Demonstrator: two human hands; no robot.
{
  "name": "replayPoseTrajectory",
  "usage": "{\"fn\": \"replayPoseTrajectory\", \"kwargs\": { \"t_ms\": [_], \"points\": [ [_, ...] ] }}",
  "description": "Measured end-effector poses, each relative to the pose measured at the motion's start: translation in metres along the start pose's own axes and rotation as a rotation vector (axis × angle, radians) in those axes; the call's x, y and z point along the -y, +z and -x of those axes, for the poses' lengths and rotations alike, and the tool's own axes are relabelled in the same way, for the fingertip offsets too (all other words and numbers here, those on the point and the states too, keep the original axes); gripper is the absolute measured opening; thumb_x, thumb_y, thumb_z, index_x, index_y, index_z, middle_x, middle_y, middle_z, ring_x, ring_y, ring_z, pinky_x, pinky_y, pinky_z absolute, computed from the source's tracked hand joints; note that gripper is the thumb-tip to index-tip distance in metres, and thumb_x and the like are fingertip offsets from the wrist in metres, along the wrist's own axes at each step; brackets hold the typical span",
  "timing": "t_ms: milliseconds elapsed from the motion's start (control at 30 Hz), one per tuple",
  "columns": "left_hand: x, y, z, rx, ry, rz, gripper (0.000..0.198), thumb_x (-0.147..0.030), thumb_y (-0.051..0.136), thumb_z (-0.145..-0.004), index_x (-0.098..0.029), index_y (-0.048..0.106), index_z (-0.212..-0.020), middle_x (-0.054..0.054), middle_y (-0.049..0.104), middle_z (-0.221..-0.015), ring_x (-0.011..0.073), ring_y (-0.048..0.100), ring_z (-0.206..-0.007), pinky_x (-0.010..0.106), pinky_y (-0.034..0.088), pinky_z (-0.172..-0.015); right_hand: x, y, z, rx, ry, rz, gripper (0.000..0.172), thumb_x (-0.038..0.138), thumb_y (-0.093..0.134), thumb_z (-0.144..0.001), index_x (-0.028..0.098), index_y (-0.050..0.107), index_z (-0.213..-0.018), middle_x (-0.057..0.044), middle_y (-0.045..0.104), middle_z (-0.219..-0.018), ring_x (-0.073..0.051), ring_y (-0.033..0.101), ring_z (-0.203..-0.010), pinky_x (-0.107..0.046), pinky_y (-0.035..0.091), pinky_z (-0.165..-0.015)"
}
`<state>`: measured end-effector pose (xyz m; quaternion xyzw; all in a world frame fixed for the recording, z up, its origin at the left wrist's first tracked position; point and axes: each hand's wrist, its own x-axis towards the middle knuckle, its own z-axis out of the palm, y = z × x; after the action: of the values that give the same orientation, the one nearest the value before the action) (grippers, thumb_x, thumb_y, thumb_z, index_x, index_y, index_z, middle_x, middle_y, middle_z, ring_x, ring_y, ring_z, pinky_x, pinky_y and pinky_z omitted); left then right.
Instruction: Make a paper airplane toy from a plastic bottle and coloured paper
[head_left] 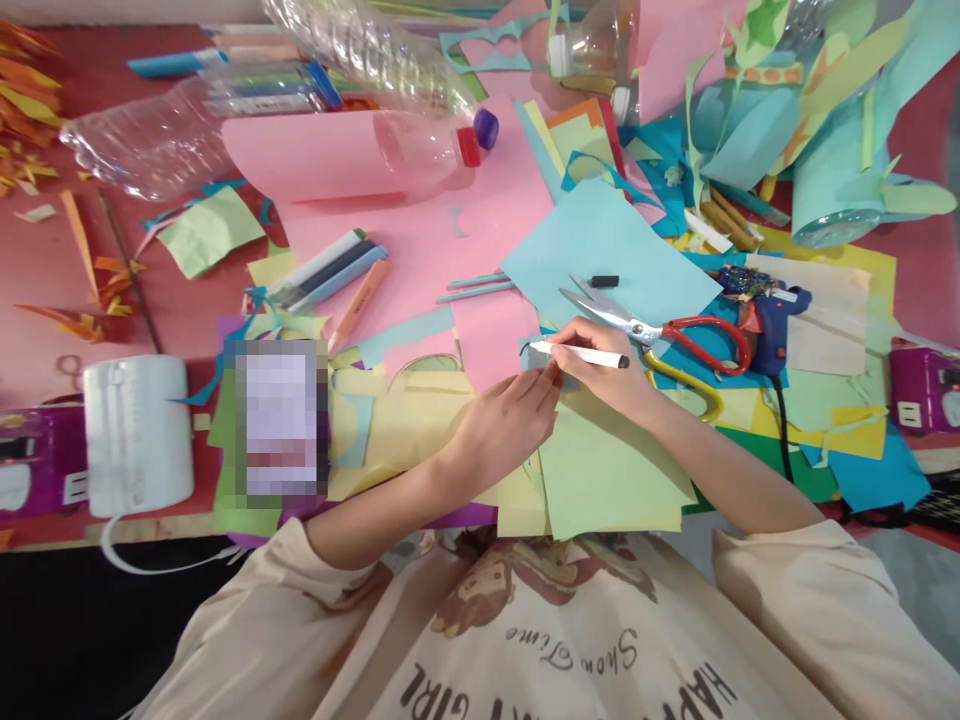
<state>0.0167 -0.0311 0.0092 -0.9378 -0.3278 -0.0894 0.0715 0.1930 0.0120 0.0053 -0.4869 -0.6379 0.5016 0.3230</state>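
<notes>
Scissors (637,328) just behind the marker (592,355), glue gun (766,318) right of them.

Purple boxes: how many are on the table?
2: left purple box at the view's left edge, right purple box at its right edge. More may be hidden.

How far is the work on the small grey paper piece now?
Done: cut paper scraps lie all around, and the scissors lie beside the hands. In hand: the left hand holds the small grey piece while the right hand puts the white marker to it. Left: the marks are too small to judge.
</notes>
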Motion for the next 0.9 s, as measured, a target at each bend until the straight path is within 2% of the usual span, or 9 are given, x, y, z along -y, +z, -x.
{"fn": "replayPoseTrajectory", "kwargs": {
  "t_ms": [267, 467, 633, 900],
  "points": [
    [0.0010, -0.0006, 0.0013, 0.083, -0.010, 0.039, 0.032, -0.016, 0.046, -0.093, -0.003, 0.063, -0.118, 0.014, 0.070, -0.116, 0.0209, 0.064, -0.098, 0.031, 0.054, -0.083, -0.0056, -0.0018, 0.0009, -0.030, -0.042, 0.046, 0.026, 0.043, 0.058, -0.090, 0.020, 0.058, -0.078, 0.004, 0.054, -0.063, -0.010, 0.044, -0.056, -0.025, 0.033, -0.053],
    [0.0007, -0.0025, 0.0000, 0.108, -0.023, 0.072, 0.032, -0.016, 0.045, -0.094, -0.005, 0.063, -0.119, 0.013, 0.071, -0.114, 0.0206, 0.064, -0.100, 0.030, 0.053, -0.085, -0.0082, -0.0027, 0.0023, -0.049, -0.046, 0.064, 0.023, 0.038, 0.058, -0.089, 0.020, 0.057, -0.077, 0.003, 0.056, -0.064, -0.010, 0.045, -0.057, -0.025, 0.034, -0.052],
    [0.0006, -0.0030, -0.0003, 0.086, -0.016, 0.049, 0.032, -0.016, 0.046, -0.094, -0.004, 0.063, -0.119, 0.012, 0.071, -0.114, 0.0202, 0.064, -0.098, 0.030, 0.053, -0.085, -0.0076, -0.0036, 0.0029, -0.061, -0.057, 0.055, 0.020, 0.033, 0.059, -0.088, 0.020, 0.054, -0.074, 0.004, 0.057, -0.064, -0.010, 0.047, -0.057, -0.024, 0.035, -0.054],
    [0.0007, -0.0027, -0.0002, 0.061, -0.012, 0.032, 0.033, -0.015, 0.047, -0.093, -0.003, 0.064, -0.118, 0.012, 0.071, -0.114, 0.0202, 0.064, -0.096, 0.030, 0.053, -0.083, -0.0031, -0.0055, 0.0045, -0.070, -0.029, 0.106, 0.018, 0.025, 0.056, -0.086, 0.020, 0.050, -0.070, 0.005, 0.051, -0.059, -0.010, 0.043, -0.054, -0.025, 0.032, -0.051]
  ]
}}
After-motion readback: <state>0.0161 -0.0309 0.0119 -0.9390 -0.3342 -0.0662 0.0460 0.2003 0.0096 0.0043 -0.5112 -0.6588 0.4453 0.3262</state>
